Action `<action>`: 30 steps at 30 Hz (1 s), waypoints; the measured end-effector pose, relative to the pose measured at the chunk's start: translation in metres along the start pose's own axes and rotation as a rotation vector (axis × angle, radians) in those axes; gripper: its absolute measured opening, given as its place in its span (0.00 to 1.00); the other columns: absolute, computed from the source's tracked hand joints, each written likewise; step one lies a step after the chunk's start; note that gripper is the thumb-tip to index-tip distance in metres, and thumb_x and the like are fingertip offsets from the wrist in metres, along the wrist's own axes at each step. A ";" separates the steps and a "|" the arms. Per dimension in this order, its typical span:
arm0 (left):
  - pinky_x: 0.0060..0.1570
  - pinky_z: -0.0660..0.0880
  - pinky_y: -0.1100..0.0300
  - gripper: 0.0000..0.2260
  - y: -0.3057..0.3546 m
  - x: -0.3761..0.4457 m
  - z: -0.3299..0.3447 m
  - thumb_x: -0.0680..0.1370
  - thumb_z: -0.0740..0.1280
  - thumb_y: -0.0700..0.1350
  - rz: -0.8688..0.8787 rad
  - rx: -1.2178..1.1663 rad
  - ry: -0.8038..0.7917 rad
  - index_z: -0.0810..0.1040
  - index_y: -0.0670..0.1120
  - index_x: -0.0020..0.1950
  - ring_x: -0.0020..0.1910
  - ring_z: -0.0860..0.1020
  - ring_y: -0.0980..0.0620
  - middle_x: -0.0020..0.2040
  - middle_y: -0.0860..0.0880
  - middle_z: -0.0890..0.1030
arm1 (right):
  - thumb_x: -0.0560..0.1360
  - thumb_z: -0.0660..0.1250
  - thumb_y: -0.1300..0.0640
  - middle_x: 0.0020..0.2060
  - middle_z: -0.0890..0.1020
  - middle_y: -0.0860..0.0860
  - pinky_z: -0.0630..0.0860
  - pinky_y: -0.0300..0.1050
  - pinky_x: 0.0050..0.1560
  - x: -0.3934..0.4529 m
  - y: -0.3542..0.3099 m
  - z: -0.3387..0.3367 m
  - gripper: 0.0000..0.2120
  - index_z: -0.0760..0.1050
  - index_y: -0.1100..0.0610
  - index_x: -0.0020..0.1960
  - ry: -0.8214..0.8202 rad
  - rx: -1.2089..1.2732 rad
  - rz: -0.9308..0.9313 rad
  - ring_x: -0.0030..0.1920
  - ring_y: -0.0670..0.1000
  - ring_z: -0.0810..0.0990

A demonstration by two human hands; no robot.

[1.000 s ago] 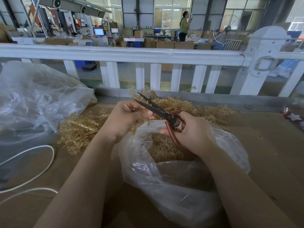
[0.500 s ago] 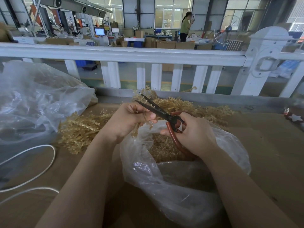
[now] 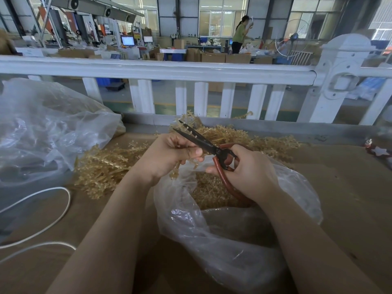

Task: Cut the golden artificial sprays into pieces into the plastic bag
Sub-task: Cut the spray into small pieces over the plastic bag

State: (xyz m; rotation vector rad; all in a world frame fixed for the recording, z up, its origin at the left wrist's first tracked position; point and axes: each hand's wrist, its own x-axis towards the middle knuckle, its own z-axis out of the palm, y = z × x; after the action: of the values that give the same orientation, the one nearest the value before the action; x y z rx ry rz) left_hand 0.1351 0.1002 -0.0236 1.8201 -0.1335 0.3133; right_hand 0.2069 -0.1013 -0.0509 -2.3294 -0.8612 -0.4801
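My left hand [image 3: 169, 154] grips a golden spray [image 3: 177, 170] whose tips hang below the fist, above the mouth of the clear plastic bag [image 3: 222, 230]. My right hand [image 3: 252, 172] holds black scissors with red handles [image 3: 203, 143]; the blades are parted and point up-left past my left thumb. Cut golden pieces [image 3: 207, 189] lie inside the bag. A pile of whole golden sprays [image 3: 106, 166] is spread on the brown table behind and left of my hands.
A big crumpled plastic bag [image 3: 42, 128] fills the left side. White cable [image 3: 53, 213] loops at the lower left. A white fence rail [image 3: 169, 71] runs along the table's far edge. A small star ornament [image 3: 379, 150] sits at the right.
The golden spray hangs lower out of my left fist, over the bag's mouth. The scissors stay parted at about the same spot.
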 end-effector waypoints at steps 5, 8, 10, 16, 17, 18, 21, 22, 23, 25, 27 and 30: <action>0.34 0.70 0.68 0.01 0.000 -0.001 0.000 0.74 0.72 0.39 -0.007 -0.001 0.015 0.84 0.42 0.43 0.33 0.78 0.60 0.38 0.47 0.85 | 0.64 0.59 0.21 0.30 0.75 0.40 0.65 0.35 0.29 0.001 0.001 0.001 0.31 0.77 0.47 0.47 -0.021 0.006 -0.008 0.29 0.39 0.74; 0.33 0.70 0.68 0.02 0.000 0.000 0.001 0.74 0.72 0.38 -0.004 -0.016 0.021 0.84 0.44 0.42 0.32 0.77 0.61 0.37 0.48 0.85 | 0.63 0.58 0.21 0.30 0.75 0.39 0.63 0.32 0.28 0.001 0.001 0.001 0.32 0.77 0.47 0.47 -0.017 0.025 -0.011 0.29 0.38 0.73; 0.33 0.70 0.68 0.02 0.000 0.000 0.003 0.73 0.73 0.40 -0.001 -0.047 0.046 0.84 0.45 0.40 0.31 0.76 0.60 0.37 0.48 0.85 | 0.62 0.57 0.20 0.30 0.75 0.38 0.63 0.31 0.26 0.001 0.001 0.001 0.31 0.76 0.45 0.46 -0.019 0.037 0.002 0.30 0.37 0.74; 0.29 0.69 0.69 0.09 -0.002 0.003 0.006 0.68 0.75 0.44 -0.119 -0.268 0.192 0.84 0.39 0.43 0.29 0.76 0.60 0.36 0.48 0.85 | 0.59 0.62 0.17 0.36 0.82 0.38 0.77 0.39 0.37 0.003 0.006 0.008 0.33 0.79 0.43 0.46 -0.028 0.274 0.128 0.38 0.39 0.80; 0.28 0.70 0.68 0.10 -0.002 0.003 0.008 0.67 0.75 0.44 -0.154 -0.271 0.175 0.84 0.40 0.44 0.29 0.76 0.60 0.37 0.48 0.85 | 0.59 0.65 0.19 0.35 0.83 0.40 0.80 0.44 0.38 0.004 0.006 0.009 0.31 0.80 0.45 0.44 -0.019 0.355 0.157 0.37 0.42 0.82; 0.27 0.69 0.67 0.12 -0.002 0.004 0.012 0.66 0.76 0.45 -0.184 -0.254 0.150 0.85 0.39 0.46 0.28 0.75 0.59 0.36 0.48 0.84 | 0.61 0.68 0.23 0.35 0.84 0.41 0.82 0.49 0.38 0.006 0.006 0.010 0.27 0.80 0.46 0.43 -0.011 0.430 0.179 0.36 0.43 0.82; 0.26 0.67 0.66 0.16 -0.001 0.005 0.025 0.66 0.76 0.46 -0.228 -0.209 0.118 0.84 0.38 0.48 0.26 0.71 0.57 0.35 0.48 0.84 | 0.63 0.71 0.32 0.33 0.84 0.44 0.82 0.46 0.36 0.010 0.005 0.011 0.18 0.82 0.46 0.41 -0.006 0.583 0.225 0.33 0.45 0.83; 0.27 0.67 0.66 0.14 -0.001 0.005 0.027 0.66 0.76 0.46 -0.230 -0.225 0.118 0.85 0.39 0.46 0.26 0.71 0.57 0.34 0.48 0.83 | 0.64 0.72 0.34 0.33 0.84 0.46 0.81 0.45 0.36 0.010 0.005 0.011 0.17 0.82 0.48 0.41 -0.010 0.610 0.241 0.33 0.46 0.83; 0.26 0.67 0.66 0.12 -0.001 0.005 0.028 0.66 0.76 0.45 -0.234 -0.248 0.116 0.85 0.40 0.45 0.26 0.71 0.57 0.34 0.48 0.83 | 0.65 0.72 0.37 0.34 0.85 0.47 0.80 0.44 0.35 0.011 0.005 0.011 0.15 0.83 0.48 0.41 -0.014 0.637 0.254 0.32 0.47 0.83; 0.25 0.68 0.67 0.11 -0.001 0.005 0.029 0.66 0.76 0.45 -0.246 -0.279 0.099 0.85 0.42 0.45 0.26 0.72 0.58 0.34 0.48 0.83 | 0.68 0.74 0.41 0.33 0.84 0.48 0.77 0.38 0.31 0.012 0.006 0.011 0.09 0.83 0.46 0.42 -0.017 0.704 0.274 0.29 0.45 0.80; 0.25 0.69 0.68 0.11 -0.001 0.004 0.031 0.66 0.75 0.44 -0.256 -0.277 0.078 0.85 0.41 0.45 0.26 0.74 0.59 0.34 0.48 0.84 | 0.70 0.75 0.45 0.33 0.84 0.50 0.75 0.35 0.30 0.013 0.006 0.011 0.06 0.83 0.45 0.42 -0.015 0.739 0.295 0.29 0.44 0.79; 0.27 0.71 0.69 0.07 0.000 0.004 0.034 0.69 0.75 0.41 -0.251 -0.287 0.075 0.85 0.41 0.46 0.26 0.76 0.60 0.33 0.48 0.84 | 0.71 0.76 0.47 0.32 0.83 0.52 0.75 0.39 0.31 0.014 0.006 0.010 0.09 0.83 0.53 0.40 -0.020 0.718 0.335 0.28 0.45 0.79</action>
State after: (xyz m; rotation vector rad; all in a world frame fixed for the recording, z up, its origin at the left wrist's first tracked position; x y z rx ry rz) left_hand 0.1436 0.0675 -0.0307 1.5188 0.0983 0.1739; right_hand 0.2223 -0.0926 -0.0537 -1.7525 -0.5139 0.0099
